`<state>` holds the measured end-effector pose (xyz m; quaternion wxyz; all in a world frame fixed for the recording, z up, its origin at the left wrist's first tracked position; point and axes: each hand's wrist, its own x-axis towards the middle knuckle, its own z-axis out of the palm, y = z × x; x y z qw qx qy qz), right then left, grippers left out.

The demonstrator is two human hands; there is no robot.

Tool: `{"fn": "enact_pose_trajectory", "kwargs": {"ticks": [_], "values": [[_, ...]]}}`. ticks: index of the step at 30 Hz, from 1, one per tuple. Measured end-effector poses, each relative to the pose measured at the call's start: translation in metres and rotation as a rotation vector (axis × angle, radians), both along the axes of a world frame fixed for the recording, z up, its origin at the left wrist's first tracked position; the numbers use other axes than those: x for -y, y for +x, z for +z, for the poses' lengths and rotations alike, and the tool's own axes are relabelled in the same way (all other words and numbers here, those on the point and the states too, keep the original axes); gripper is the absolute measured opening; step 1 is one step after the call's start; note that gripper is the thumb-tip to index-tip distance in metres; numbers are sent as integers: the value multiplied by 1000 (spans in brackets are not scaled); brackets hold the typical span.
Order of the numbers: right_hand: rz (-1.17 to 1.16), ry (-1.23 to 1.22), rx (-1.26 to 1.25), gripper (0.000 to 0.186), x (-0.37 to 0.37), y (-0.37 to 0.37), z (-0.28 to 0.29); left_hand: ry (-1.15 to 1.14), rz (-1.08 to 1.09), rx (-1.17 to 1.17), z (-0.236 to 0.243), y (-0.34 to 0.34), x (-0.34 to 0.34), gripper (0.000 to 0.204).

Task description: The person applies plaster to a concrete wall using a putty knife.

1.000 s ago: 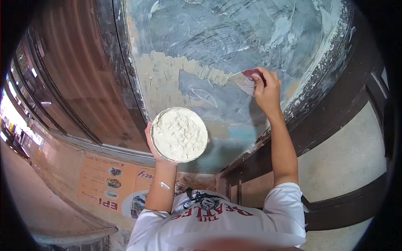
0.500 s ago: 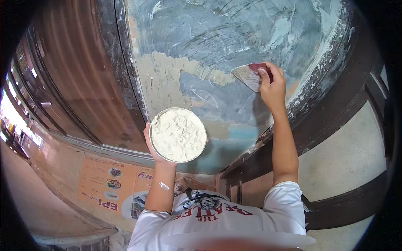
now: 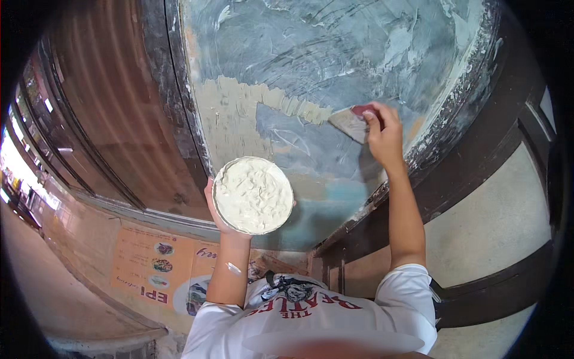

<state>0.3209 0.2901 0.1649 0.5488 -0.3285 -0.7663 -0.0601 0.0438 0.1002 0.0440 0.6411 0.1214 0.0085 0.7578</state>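
My left hand is wrapped round a round tub of cream-coloured putty, its open top turned up; most of the fingers are hidden beneath it. In my right hand is a putty knife with a dark red handle and a wide, smeared blade. The blade lies against the blue-grey wall, its left corner at the end of a band of wet putty. That band joins a larger beige patch along the wall's left side. A white smear marks my left forearm.
A brown wooden frame with panes stands on the left. Dark wood framing with pale panels borders the right side. An orange printed banner lies low on the left, beside my left arm.
My right hand and the putty knife have moved slightly down and to the left along the wall. The tub in my left hand has hardly shifted.
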Motion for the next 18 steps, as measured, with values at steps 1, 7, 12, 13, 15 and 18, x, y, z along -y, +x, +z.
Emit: {"fn": "enact_pose_trajectory", "kwargs": {"ticks": [1, 7, 12, 13, 15, 18], "values": [[1, 5, 0, 21, 3, 0, -4, 5, 1, 0, -1, 1, 0, 78], [23, -24, -227, 18, 16, -1, 26, -3, -53, 58, 9, 7, 0, 75], [234, 376, 236, 28, 81, -6, 29, 26, -14, 18, 30, 14, -1, 75], [232, 448, 340, 28, 92, -6, 24, 23, -14, 20, 35, 15, -1, 75], [210, 498, 416, 25, 119, -13, 21, 105, -36, 27, 43, 15, 2, 77], [178, 559, 497, 19, 131, -17, 16, 82, -29, 18, 50, 18, 3, 77]]}}
